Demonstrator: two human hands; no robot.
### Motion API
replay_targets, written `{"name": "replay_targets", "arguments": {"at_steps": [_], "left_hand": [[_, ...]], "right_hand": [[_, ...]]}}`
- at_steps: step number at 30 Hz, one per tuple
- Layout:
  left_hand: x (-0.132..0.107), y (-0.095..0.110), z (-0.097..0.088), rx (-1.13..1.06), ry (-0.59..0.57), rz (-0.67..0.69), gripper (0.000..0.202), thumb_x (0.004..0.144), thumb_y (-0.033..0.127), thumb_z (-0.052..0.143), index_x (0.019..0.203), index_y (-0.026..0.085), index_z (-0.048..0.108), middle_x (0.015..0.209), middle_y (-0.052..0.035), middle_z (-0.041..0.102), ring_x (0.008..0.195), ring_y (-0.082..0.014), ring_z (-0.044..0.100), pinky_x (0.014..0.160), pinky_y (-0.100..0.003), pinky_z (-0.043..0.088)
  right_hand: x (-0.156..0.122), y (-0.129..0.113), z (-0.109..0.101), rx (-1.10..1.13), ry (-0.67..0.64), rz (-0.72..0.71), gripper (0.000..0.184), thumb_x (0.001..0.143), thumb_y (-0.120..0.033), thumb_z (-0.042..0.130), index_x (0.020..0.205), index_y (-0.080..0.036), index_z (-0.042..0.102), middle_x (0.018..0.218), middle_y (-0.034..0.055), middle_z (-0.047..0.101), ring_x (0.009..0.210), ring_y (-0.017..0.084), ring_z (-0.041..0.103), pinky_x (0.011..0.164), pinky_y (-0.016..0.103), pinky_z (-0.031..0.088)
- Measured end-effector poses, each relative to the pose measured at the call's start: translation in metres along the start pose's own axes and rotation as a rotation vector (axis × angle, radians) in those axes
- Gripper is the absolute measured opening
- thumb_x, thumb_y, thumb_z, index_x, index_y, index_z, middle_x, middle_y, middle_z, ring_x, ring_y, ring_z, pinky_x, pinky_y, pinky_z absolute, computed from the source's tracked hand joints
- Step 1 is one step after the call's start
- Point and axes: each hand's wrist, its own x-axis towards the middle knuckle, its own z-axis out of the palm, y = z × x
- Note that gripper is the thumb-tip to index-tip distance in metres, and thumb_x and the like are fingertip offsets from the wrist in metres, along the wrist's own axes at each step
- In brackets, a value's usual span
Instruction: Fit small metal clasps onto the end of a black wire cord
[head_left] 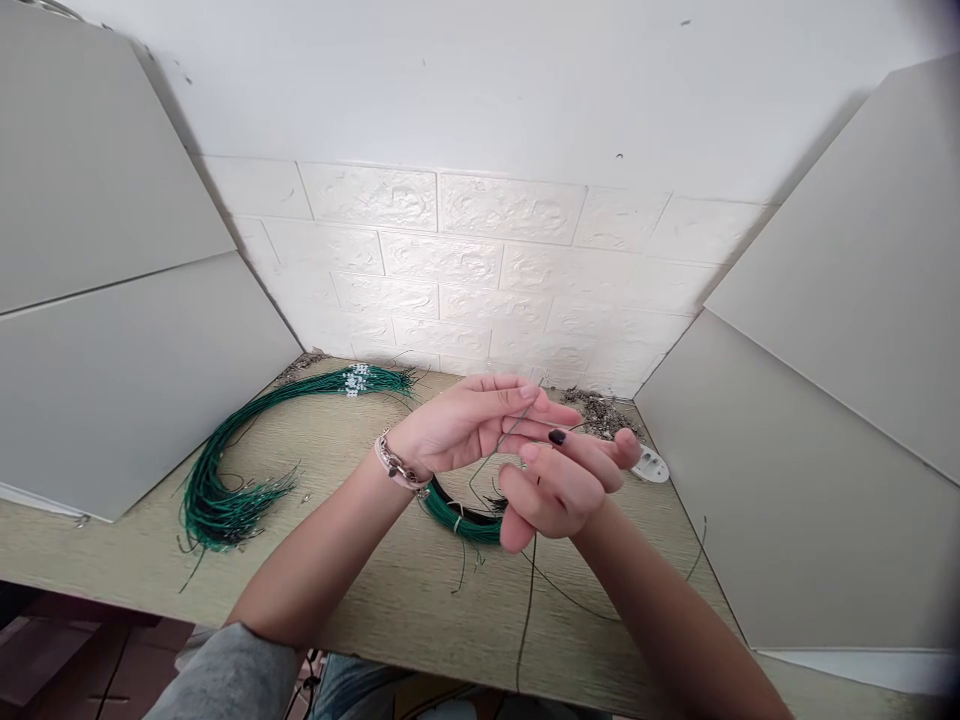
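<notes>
My left hand (pixel 487 425), with a bracelet (pixel 399 465) at the wrist, pinches a thin dark green cord (pixel 489 462) between thumb and fingers. Close against it, my right hand (pixel 562 485) has its fingers curled around cord too, and a dark strand (pixel 529 605) hangs from beneath it past the table's front edge. Exactly how the right fingertips grip the cord is partly hidden. Below both hands lies a tied coil of green cords (pixel 469 525), partly covered by them. To the left, a long curved bundle of green cords (pixel 217 450) rests on the table, with white pieces (pixel 355 379) near its far end.
A white oval object (pixel 651 464) lies on the table (pixel 352 590) right of my hands. Dark crumbs (pixel 604 415) gather along the white brick-patterned wall (pixel 472 260). Grey panels stand at the left (pixel 150 370) and right (pixel 810 480), enclosing the work area.
</notes>
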Motion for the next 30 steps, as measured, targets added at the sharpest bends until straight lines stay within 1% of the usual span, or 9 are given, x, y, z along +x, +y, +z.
{"name": "replay_targets", "arguments": {"at_steps": [3, 6, 10, 13, 15, 17, 20, 22, 30], "left_hand": [[-0.002, 0.002, 0.0, -0.038, 0.002, 0.042, 0.015, 0.081, 0.024, 0.054, 0.077, 0.012, 0.061, 0.084, -0.0072, 0.067, 0.079, -0.015, 0.063, 0.072, -0.024, 0.049], [-0.002, 0.002, -0.001, -0.04, 0.033, 0.026, 0.018, 0.081, 0.027, 0.053, 0.075, 0.012, 0.061, 0.081, -0.0064, 0.065, 0.07, -0.0132, 0.061, 0.065, -0.023, 0.048], [0.0, 0.001, -0.002, -0.104, 0.078, 0.045, 0.017, 0.079, 0.024, 0.053, 0.069, 0.011, 0.058, 0.071, -0.0032, 0.059, 0.062, -0.0076, 0.054, 0.058, -0.017, 0.044], [0.003, 0.001, -0.002, -0.181, 0.133, 0.085, 0.017, 0.08, 0.02, 0.05, 0.067, 0.011, 0.056, 0.061, 0.0002, 0.049, 0.056, -0.0056, 0.049, 0.054, -0.015, 0.043], [0.005, 0.002, -0.004, -0.199, 0.193, 0.124, 0.017, 0.08, 0.02, 0.048, 0.067, 0.012, 0.054, 0.058, 0.0022, 0.043, 0.053, -0.0054, 0.045, 0.052, -0.016, 0.042], [0.008, 0.003, -0.008, -0.185, 0.25, 0.174, 0.016, 0.08, 0.02, 0.047, 0.067, 0.013, 0.052, 0.056, 0.0034, 0.037, 0.051, -0.0056, 0.042, 0.051, -0.016, 0.04], [0.011, 0.003, -0.016, -0.15, 0.286, 0.198, 0.016, 0.079, 0.02, 0.047, 0.065, 0.013, 0.051, 0.055, 0.0041, 0.033, 0.051, -0.0056, 0.038, 0.05, -0.015, 0.038], [0.012, 0.003, -0.022, -0.122, 0.272, 0.153, 0.016, 0.079, 0.021, 0.048, 0.065, 0.013, 0.051, 0.055, 0.0041, 0.033, 0.05, -0.0055, 0.037, 0.05, -0.016, 0.038], [0.018, -0.005, -0.031, 0.034, 0.246, 0.041, 0.017, 0.079, 0.025, 0.053, 0.069, 0.012, 0.053, 0.057, 0.0036, 0.036, 0.053, -0.0061, 0.04, 0.053, -0.017, 0.04]], "right_hand": [[0.01, -0.003, -0.005, 0.025, 0.252, -0.307, 0.047, 0.07, -0.074, 0.034, 0.077, -0.034, 0.059, 0.07, 0.0071, 0.045, 0.071, 0.024, 0.044, 0.061, 0.044, 0.037], [0.028, -0.012, -0.022, -0.197, 0.443, -0.447, 0.042, 0.076, -0.066, 0.036, 0.076, -0.032, 0.06, 0.081, 0.007, 0.051, 0.081, 0.025, 0.046, 0.071, 0.046, 0.039], [0.046, -0.022, -0.036, -0.326, 0.442, -0.492, 0.043, 0.078, -0.063, 0.034, 0.072, -0.029, 0.06, 0.091, 0.0061, 0.053, 0.087, 0.024, 0.046, 0.078, 0.046, 0.044], [0.049, -0.018, -0.043, -0.376, 0.458, -0.493, 0.03, 0.077, -0.057, 0.046, 0.078, -0.03, 0.059, 0.096, 0.006, 0.051, 0.091, 0.023, 0.043, 0.078, 0.043, 0.046], [0.049, -0.009, -0.051, -0.473, 0.401, -0.394, 0.025, 0.072, -0.053, 0.057, 0.085, -0.031, 0.057, 0.099, 0.0055, 0.052, 0.096, 0.024, 0.042, 0.082, 0.043, 0.043], [0.05, 0.003, -0.063, -0.523, 0.235, -0.165, 0.033, 0.07, -0.056, 0.058, 0.091, -0.031, 0.057, 0.103, 0.0068, 0.054, 0.102, 0.026, 0.042, 0.085, 0.045, 0.04], [0.056, 0.017, -0.083, -0.432, -0.055, 0.12, 0.038, 0.078, -0.05, 0.053, 0.107, -0.026, 0.056, 0.115, 0.0106, 0.052, 0.107, 0.027, 0.044, 0.085, 0.044, 0.038], [0.061, 0.021, -0.093, -0.33, -0.154, 0.231, 0.036, 0.083, -0.039, 0.05, 0.116, -0.024, 0.053, 0.114, 0.0104, 0.054, 0.102, 0.023, 0.05, 0.084, 0.041, 0.04], [0.07, 0.014, -0.101, 0.295, -0.438, 0.634, 0.025, 0.083, -0.036, 0.049, 0.085, -0.02, 0.068, 0.075, 0.0002, 0.063, 0.065, 0.011, 0.054, 0.056, 0.023, 0.041]]}}
